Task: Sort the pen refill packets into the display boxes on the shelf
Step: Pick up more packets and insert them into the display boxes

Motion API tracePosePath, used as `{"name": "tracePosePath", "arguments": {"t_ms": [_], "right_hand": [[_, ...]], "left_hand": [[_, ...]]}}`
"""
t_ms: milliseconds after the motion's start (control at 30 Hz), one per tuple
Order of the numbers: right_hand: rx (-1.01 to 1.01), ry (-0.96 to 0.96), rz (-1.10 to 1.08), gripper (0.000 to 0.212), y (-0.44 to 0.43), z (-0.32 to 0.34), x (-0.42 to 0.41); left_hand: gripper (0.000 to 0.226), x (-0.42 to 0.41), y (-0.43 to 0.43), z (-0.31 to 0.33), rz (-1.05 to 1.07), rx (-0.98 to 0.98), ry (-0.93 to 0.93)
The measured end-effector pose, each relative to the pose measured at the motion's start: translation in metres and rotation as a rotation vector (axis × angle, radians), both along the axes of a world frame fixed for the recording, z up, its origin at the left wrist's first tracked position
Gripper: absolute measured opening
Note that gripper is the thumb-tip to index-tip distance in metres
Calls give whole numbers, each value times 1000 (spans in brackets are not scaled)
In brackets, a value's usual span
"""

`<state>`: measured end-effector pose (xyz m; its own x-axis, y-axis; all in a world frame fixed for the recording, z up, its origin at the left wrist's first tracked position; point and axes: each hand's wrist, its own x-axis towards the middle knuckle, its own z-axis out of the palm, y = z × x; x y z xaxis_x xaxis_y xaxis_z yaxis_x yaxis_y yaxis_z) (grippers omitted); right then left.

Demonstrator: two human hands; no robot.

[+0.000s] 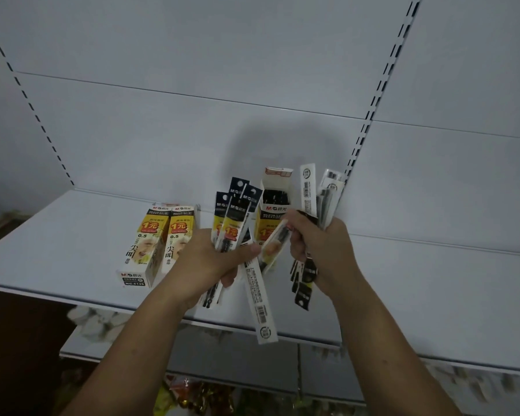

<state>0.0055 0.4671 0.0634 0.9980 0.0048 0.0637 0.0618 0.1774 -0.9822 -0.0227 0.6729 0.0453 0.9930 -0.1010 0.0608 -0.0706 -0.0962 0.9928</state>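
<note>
Directly before the open display box (273, 202), the left hand (210, 259) has its grip closed on fanned refill packets (231, 217). The right hand (321, 250), nearer the box, grips a mixed bundle (321, 193). One tilted packet (275, 244) between the hands slants up toward the box mouth.

Display boxes (146, 244): white, yellow panel, red price badge, black lettering. Refill packets (234, 211): dark navy headers, yellow-and-red labels. Reversed packet (260, 307): white with black barcode. Shelf (57, 244): pale grey-white; slotted upright (373, 100) dashed black
</note>
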Motion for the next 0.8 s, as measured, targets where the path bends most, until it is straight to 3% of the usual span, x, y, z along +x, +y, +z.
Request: {"name": "tracePosePath", "arguments": {"t_ms": [100, 167, 333, 500, 700, 800], "right_hand": [[-35, 12, 24, 18, 10, -3, -4], [-66, 3, 45, 18, 16, -3, -10], [-39, -9, 83, 35, 19, -4, -17], [-118, -35, 186, 11, 9, -3, -20], [-162, -83, 117, 12, 5, -5, -19], [-118, -84, 13, 7, -9, -1, -17]], "left_hand": [[14, 0, -9, 4, 2, -71, -38], [24, 2, -14, 4, 47, -116, -54], [16, 8, -22, 5, 101, -227, -61], [19, 13, -25, 4, 160, -257, -102], [32, 20, -27, 2, 153, -274, -86], [24, 24, -24, 3, 211, -280, -85]]}}
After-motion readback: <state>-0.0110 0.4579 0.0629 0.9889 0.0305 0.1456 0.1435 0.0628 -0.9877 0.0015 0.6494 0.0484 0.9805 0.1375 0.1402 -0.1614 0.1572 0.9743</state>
